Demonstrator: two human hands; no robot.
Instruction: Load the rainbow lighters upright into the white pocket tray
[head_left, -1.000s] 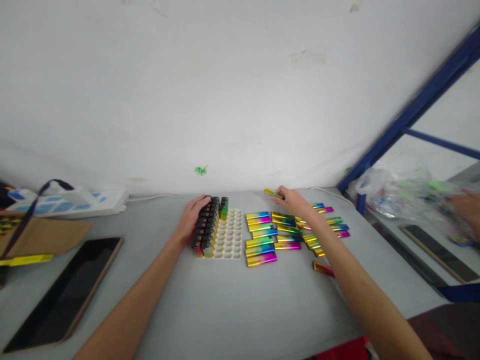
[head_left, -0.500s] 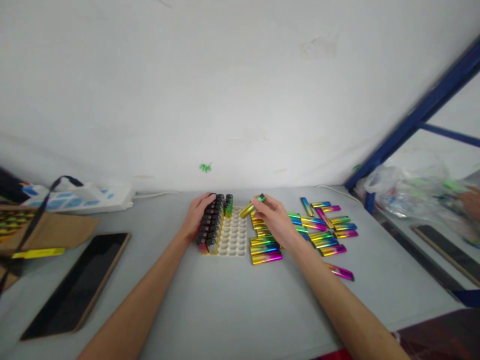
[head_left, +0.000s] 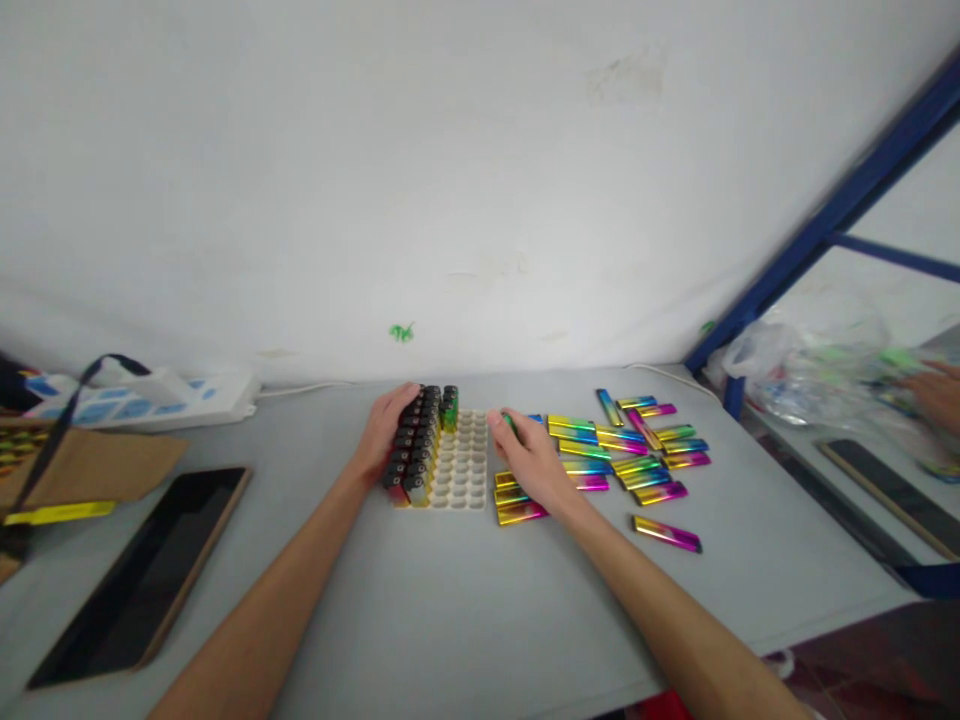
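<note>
A cream tray with rows of round holes [head_left: 459, 470] lies on the grey table [head_left: 465, 610]. Several lighters with black caps [head_left: 412, 440] stand in its left columns. My left hand [head_left: 386, 430] rests curled against the left side of those lighters. My right hand [head_left: 525, 455] is closed round a rainbow lighter, whose green end [head_left: 510, 422] shows by the thumb at the tray's right edge. Several more rainbow lighters [head_left: 622, 450] lie loose on the table right of my hand, and one pink-and-gold lighter [head_left: 666, 533] lies apart, nearer me.
A dark tablet [head_left: 142, 580] lies at the left, with brown card [head_left: 90, 465] and a white power strip [head_left: 142, 398] behind it. A blue frame post [head_left: 810, 240] rises at the right. Beyond it are clear bags [head_left: 810, 370] and another person's hand [head_left: 937, 395].
My right hand picked a lighter from the far side of the loose pile and carried it left to the tray's edge, lowering it. My left hand stayed on the tray.
</note>
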